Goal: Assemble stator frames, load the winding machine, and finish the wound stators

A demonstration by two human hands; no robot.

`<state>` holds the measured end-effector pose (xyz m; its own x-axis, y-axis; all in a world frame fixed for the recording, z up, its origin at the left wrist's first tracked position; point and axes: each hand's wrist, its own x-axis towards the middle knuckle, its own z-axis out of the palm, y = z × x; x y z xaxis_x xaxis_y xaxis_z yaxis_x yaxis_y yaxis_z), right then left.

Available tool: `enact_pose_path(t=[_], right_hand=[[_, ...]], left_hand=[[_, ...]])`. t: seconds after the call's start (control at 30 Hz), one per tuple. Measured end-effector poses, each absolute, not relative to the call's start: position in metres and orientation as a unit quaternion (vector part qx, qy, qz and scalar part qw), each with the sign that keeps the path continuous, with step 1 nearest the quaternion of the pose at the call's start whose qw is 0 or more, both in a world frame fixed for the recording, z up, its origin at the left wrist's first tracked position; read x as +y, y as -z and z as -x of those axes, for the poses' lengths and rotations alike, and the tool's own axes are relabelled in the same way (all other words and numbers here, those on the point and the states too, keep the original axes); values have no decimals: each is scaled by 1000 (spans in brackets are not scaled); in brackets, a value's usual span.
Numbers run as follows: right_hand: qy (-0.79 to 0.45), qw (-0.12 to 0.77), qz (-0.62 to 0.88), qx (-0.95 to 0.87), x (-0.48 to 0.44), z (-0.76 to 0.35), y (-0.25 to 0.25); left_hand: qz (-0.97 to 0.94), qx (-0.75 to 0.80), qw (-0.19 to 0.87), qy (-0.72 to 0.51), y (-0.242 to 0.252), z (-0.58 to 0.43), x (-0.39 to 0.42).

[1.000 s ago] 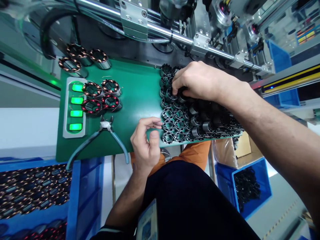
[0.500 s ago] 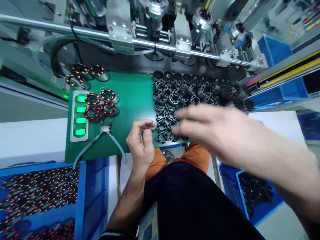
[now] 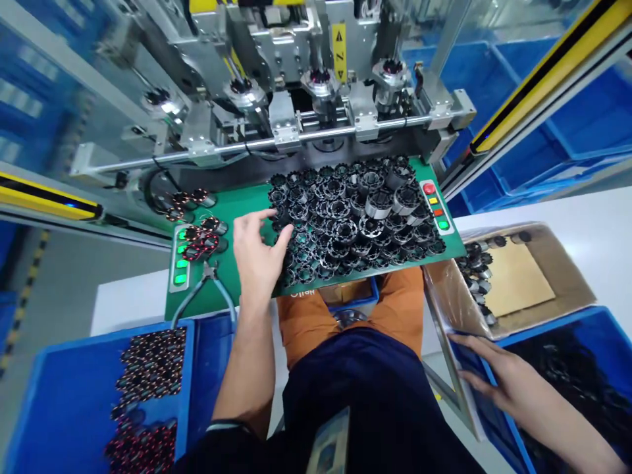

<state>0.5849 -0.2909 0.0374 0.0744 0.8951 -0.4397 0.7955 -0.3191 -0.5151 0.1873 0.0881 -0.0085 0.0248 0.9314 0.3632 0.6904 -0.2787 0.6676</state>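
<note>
My left hand (image 3: 259, 253) is open at the left edge of a dense group of black-and-silver stator cores (image 3: 340, 230). Its thumb and forefinger are spread beside the outermost cores; whether the fingertips touch them I cannot tell. Some cores are stacked on others on the green work plate (image 3: 237, 197). Down to the right, my right hand (image 3: 513, 382) is open, fingers stretched out over the near side of a blue bin (image 3: 511, 428) of dark parts. No object shows in this hand. Several copper- and red-wound stators (image 3: 205, 237) stand at the plate's left.
Blue-handled cutters (image 3: 210, 280) lie left of my left hand. A cardboard box (image 3: 567, 276) with more cores stands at right. Wound stators fill part of the left blue bin (image 3: 64, 382). A winding machine's rail (image 3: 320, 135) crosses behind the plate, with button panels at both ends.
My right hand has moved from above the cores down to the blue bin at right. The fingers of my left hand have spread and moved up along the cores. The view has shifted.
</note>
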Motion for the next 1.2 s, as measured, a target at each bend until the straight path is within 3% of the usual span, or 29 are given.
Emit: enact_pose_path(t=[0.17, 0.37, 0.7, 0.87, 0.97, 1.03, 1.1, 1.13, 1.2], right_hand=[[-368, 109, 733, -562, -315, -594, -5], [-390, 96, 718, -569, -308, -586, 13], [-438, 90, 691, -568, -261, -553, -7], [-427, 178, 726, -509, -254, -593, -38], [-354, 186, 816, -418, -253, -646, -27], [-300, 170, 868, -357, -249, -681, -5], [-276, 153, 896, -314, -240, -707, 23], [-274, 148, 902, -300, -234, -716, 36], [-282, 145, 905, -283, -223, -726, 60]], left_hand=[[-709, 608, 138, -329, 8, -196, 104], [-721, 601, 131, -320, 1, -192, 102], [-693, 616, 164, -338, 5, -188, 101], [-687, 571, 79, -441, -32, -209, 41], [-734, 432, 124, -509, -40, -261, -12], [-813, 282, 231, -454, -33, -319, -45], [-891, 163, 307, -293, -17, -391, -69], [-927, 137, 293, -189, -8, -429, -77], [-948, 124, 272, -105, 12, -503, -81]])
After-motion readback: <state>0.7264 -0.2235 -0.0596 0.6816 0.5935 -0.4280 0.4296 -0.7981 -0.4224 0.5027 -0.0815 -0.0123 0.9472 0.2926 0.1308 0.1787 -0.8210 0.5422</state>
